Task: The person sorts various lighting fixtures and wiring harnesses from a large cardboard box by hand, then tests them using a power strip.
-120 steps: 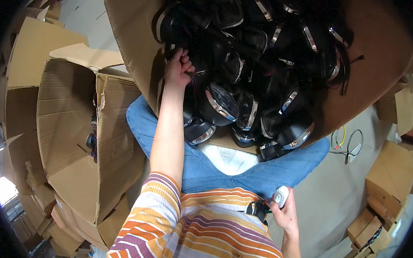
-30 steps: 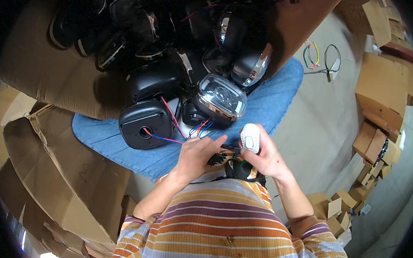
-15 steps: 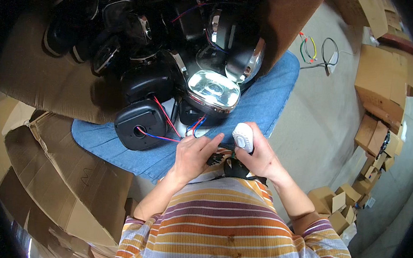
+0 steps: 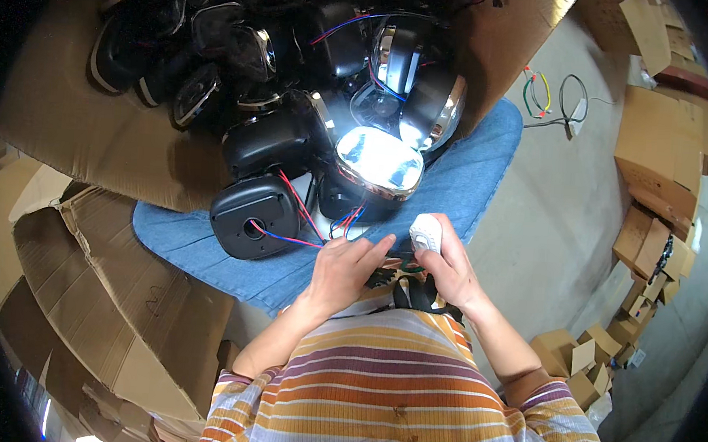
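On the blue denim-covered lap, a rectangular lamp (image 4: 380, 159) with a chrome rim glows bright white, resting on a black housing. Left of it sits another black lamp housing (image 4: 249, 219), its back with a round hole facing me. Red and blue wires (image 4: 288, 239) run from the housings to my left hand (image 4: 341, 267), whose fingers are curled over their ends; the exact grip is hidden. My right hand (image 4: 452, 267) is closed around a white oval hand switch (image 4: 427, 232) with a ridged edge, thumb lying against it.
Many black lamps with chrome rims (image 4: 255, 53) fill a large cardboard box (image 4: 60, 122) ahead. Folded cardboard (image 4: 138, 305) lies at the left. On the grey floor at right are a cable with coloured wires (image 4: 567, 108) and several cardboard boxes (image 4: 659, 142).
The lamp's face shines brighter than before. The view has shifted slightly, so everything sits a little further right and lower. Both hands keep about the same hold.
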{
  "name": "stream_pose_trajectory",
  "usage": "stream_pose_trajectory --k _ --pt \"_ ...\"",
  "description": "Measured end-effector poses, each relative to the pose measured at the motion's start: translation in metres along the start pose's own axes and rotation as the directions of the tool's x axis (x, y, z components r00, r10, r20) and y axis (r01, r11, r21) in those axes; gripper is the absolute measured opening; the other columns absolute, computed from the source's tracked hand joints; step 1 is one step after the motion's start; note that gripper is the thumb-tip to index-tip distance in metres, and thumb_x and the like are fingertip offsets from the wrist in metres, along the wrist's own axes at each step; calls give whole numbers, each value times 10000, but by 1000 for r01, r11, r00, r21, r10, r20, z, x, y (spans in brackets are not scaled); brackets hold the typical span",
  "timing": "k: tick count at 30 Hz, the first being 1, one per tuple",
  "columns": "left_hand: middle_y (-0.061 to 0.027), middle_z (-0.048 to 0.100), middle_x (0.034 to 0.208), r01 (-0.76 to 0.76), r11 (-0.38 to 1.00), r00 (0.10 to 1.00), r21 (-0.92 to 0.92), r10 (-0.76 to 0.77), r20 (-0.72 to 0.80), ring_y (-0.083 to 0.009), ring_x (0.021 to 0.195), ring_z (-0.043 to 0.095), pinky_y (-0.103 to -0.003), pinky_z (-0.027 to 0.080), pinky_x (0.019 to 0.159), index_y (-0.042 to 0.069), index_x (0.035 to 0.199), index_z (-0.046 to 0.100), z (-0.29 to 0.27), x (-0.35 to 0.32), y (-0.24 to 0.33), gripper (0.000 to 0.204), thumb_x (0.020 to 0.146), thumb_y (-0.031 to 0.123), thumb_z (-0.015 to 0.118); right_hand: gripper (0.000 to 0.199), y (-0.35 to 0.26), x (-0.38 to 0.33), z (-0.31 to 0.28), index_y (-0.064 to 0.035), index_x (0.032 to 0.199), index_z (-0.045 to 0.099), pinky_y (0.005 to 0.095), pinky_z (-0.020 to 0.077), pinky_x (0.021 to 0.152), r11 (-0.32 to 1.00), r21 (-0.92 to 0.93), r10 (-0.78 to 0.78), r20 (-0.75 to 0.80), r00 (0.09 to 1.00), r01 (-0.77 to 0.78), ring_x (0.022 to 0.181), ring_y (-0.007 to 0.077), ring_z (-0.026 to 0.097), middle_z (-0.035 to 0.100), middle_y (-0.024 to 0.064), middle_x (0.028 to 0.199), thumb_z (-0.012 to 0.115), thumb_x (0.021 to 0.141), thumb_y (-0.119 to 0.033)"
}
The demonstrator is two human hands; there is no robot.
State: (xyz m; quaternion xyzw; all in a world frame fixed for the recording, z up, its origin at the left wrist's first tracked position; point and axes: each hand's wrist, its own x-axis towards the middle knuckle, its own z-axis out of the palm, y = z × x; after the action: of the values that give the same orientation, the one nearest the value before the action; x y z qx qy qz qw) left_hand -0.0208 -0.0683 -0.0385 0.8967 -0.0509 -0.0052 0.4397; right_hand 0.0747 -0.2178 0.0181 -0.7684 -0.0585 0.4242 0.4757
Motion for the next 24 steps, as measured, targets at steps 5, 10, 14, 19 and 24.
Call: stream_pose_trajectory --k 5,10,14,19,24 --pt "-34 451 640 28 999 999 -28 -29 -34 -199 530 465 -311 344 487 69 1042 505 -1 3 2 464 601 165 615 239 -1 3 5 -24 982 412 288 398 642 999 -30 27 -56 998 -29 703 171 499 502 96 751 463 787 -153" --pt "-40 435 640 66 996 996 -68 -69 -49 -190 528 477 -306 355 499 74 1012 522 -8 12 7 386 630 99 574 219 -3 3 9 -19 957 424 290 400 636 999 -30 -20 -29 999 19 695 170 502 507 96 743 458 804 -172" --pt "-78 495 754 -30 1000 997 -3 29 -69 -238 639 502 -313 383 580 71 919 552 -28 27 2 365 562 92 621 190 -2 5 -2 -26 941 422 260 395 604 998 -3 -57 -111 992 57 660 132 484 496 56 752 447 813 -165" --pt "-83 577 711 204 490 864 -848 -497 -80 -111 550 501 -238 410 539 -36 837 529 -57 52 -16 318 887 213 337 261 -16 4 -21 -84 960 442 146 362 487 950 294 159 -169 973 -104 659 39 431 476 8 767 395 814 -295" --pt "57 308 482 264 131 756 -955 -643 121 -45 416 247 -200 204 403 -14 891 535 -71 101 -36 222 847 176 429 251 -14 4 -24 -91 957 446 135 359 486 944 310 160 -139 977 -111 659 35 429 478 6 778 390 819 -293"
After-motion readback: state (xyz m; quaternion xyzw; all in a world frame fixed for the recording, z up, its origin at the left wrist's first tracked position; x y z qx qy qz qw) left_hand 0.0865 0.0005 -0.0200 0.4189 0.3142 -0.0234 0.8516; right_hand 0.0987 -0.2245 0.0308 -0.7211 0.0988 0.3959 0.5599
